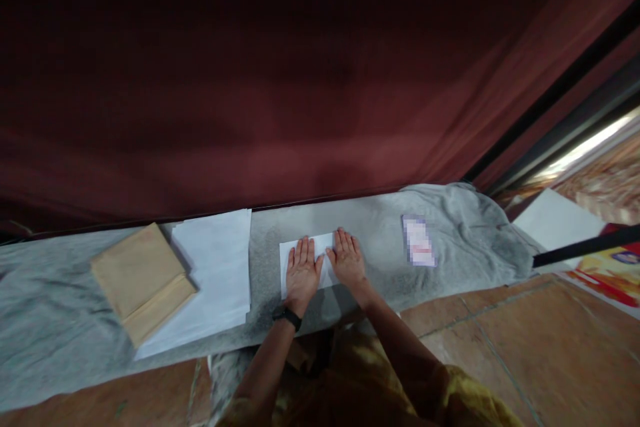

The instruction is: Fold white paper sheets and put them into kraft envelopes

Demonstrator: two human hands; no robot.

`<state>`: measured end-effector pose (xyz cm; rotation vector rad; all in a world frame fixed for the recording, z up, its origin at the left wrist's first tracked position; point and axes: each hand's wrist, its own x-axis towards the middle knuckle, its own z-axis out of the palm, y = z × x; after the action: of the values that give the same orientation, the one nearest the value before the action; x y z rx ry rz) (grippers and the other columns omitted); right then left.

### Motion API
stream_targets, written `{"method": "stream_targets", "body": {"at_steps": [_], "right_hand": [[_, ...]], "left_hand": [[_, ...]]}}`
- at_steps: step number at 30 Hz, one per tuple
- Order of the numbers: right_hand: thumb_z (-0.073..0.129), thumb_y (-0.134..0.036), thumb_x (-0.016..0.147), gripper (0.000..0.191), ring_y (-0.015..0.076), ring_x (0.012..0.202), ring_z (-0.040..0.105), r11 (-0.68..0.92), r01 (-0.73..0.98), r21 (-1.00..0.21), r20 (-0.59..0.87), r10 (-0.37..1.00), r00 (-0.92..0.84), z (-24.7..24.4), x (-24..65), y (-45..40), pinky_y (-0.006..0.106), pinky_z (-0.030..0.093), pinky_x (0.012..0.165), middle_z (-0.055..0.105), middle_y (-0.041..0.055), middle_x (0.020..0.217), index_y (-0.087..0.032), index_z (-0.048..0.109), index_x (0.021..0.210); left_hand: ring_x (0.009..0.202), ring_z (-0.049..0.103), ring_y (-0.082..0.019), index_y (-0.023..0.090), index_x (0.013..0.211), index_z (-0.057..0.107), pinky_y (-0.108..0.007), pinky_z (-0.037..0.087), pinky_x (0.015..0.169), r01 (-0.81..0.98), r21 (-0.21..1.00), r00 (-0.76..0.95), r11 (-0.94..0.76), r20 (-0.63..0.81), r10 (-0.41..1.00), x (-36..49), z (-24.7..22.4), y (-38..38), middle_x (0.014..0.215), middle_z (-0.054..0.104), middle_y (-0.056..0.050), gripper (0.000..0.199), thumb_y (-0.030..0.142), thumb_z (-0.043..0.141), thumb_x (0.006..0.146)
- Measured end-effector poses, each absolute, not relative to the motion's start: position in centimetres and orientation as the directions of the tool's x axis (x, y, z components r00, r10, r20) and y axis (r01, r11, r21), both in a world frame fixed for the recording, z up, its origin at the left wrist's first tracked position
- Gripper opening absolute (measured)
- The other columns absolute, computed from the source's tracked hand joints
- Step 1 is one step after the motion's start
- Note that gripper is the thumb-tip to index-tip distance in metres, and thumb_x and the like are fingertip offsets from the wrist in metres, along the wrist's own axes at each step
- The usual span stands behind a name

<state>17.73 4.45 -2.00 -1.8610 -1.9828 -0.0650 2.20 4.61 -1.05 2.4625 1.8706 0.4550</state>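
Note:
A small white sheet of paper (325, 245), perhaps folded, lies on the grey cloth (380, 227) in front of me. Flat on its left part rests my left hand (303, 272), fingers stretched forward, with a dark band on the wrist. My right hand (347, 259) lies flat over the paper's right end, fingers out and thumb pointing inward. The two thumbs are close together. Neither hand grips anything. Parts of the paper are hidden under both palms.
Left of my hands lies a stack of white paper (215, 267), with a brown envelope (145, 273) overlapping it. A blurred-out printed item (419, 241) sits to the right. A dark red curtain (300, 113) hangs behind the cloth. Brown floor tiles (525, 340) show in front.

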Motion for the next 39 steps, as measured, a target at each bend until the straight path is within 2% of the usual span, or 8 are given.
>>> {"method": "stream_targets", "body": {"at_steps": [6,15,19,21,29,31,36,39], "right_hand": [[0.037,-0.040,0.107,0.058,0.0315,0.145,0.042,0.074,0.973,-0.218,0.332,0.943,0.003,-2.1,19.0,3.6,0.050,0.029,0.120,0.044,0.0187,0.157,-0.006,0.039,0.155],[0.038,-0.038,0.107,0.057,0.0339,0.144,0.042,0.024,0.976,-0.218,0.315,0.948,0.047,-1.6,19.4,3.0,0.053,0.028,0.119,0.044,0.0166,0.158,-0.007,0.040,0.154],[0.039,-0.038,0.107,0.057,0.0335,0.145,0.040,0.019,0.976,-0.217,0.293,0.955,0.046,-1.3,19.3,2.9,0.053,0.028,0.119,0.043,0.0161,0.159,-0.008,0.039,0.155],[0.039,-0.038,0.106,0.057,0.0334,0.146,0.040,0.017,0.976,-0.219,0.289,0.956,0.048,-1.2,19.4,3.0,0.053,0.028,0.119,0.043,0.0154,0.159,-0.009,0.039,0.155],[0.041,-0.034,0.105,0.053,0.0331,0.143,0.044,0.015,0.968,-0.249,0.286,0.956,0.059,-0.4,19.1,3.0,0.055,0.029,0.119,0.047,0.0186,0.155,-0.007,0.046,0.151],[0.041,-0.032,0.105,0.050,0.0304,0.143,0.046,0.093,0.957,-0.276,0.275,0.961,-0.014,-0.2,18.4,2.7,0.053,0.029,0.120,0.050,0.0174,0.154,-0.009,0.049,0.149],[0.038,-0.030,0.107,0.045,0.0194,0.143,0.046,0.521,0.791,-0.322,0.227,0.853,-0.469,-0.3,16.4,1.4,0.041,0.032,0.122,0.050,0.0085,0.155,-0.017,0.051,0.148],[0.041,-0.034,0.107,0.048,0.0218,0.146,0.042,0.517,0.802,-0.301,0.202,0.856,-0.476,-0.7,16.1,2.0,0.044,0.031,0.123,0.044,0.0103,0.159,-0.015,0.048,0.150]], "left_hand": [[0.153,0.029,-0.028,0.011,0.155,0.039,-0.050,0.025,0.125,0.959,0.174,0.176,-0.226,0.261,0.949,0.4,-1.3,3.8,0.161,0.039,-0.017,0.060,0.043,0.031,0.104],[0.153,0.030,-0.030,0.010,0.154,0.041,-0.056,0.025,0.125,0.958,0.212,0.134,-0.193,0.264,0.955,-1.6,-0.3,2.1,0.160,0.040,-0.016,0.057,0.036,0.031,0.104],[0.152,0.032,-0.026,0.013,0.154,0.040,-0.051,0.028,0.125,0.899,0.251,0.291,-0.359,0.271,0.918,1.3,-0.4,0.2,0.159,0.043,-0.013,0.055,0.033,0.032,0.104],[0.151,0.036,-0.026,0.009,0.152,0.042,-0.048,0.032,0.124,0.856,0.256,0.394,-0.450,0.242,0.887,2.9,-0.6,-0.8,0.158,0.044,-0.015,0.055,0.032,0.033,0.103],[0.149,0.038,-0.026,0.010,0.153,0.039,-0.048,0.038,0.121,0.817,0.211,0.483,-0.536,0.257,0.837,1.9,-0.9,-3.6,0.158,0.045,-0.016,0.057,0.036,0.040,0.102],[0.148,0.040,-0.027,0.010,0.152,0.042,-0.048,0.039,0.121,0.819,0.185,0.497,-0.544,0.246,0.832,1.4,-0.8,-4.2,0.156,0.047,-0.017,0.056,0.036,0.042,0.102],[0.139,0.052,-0.028,0.006,0.136,0.058,-0.049,0.042,0.118,0.828,0.156,0.507,-0.538,0.201,0.838,1.4,-0.8,-5.0,0.143,0.060,-0.021,0.047,0.033,0.042,0.102],[0.140,0.051,-0.029,0.006,0.136,0.059,-0.049,0.043,0.117,0.829,0.163,0.501,-0.535,0.208,0.840,1.5,-0.7,-5.0,0.143,0.060,-0.021,0.048,0.036,0.043,0.103]]}}
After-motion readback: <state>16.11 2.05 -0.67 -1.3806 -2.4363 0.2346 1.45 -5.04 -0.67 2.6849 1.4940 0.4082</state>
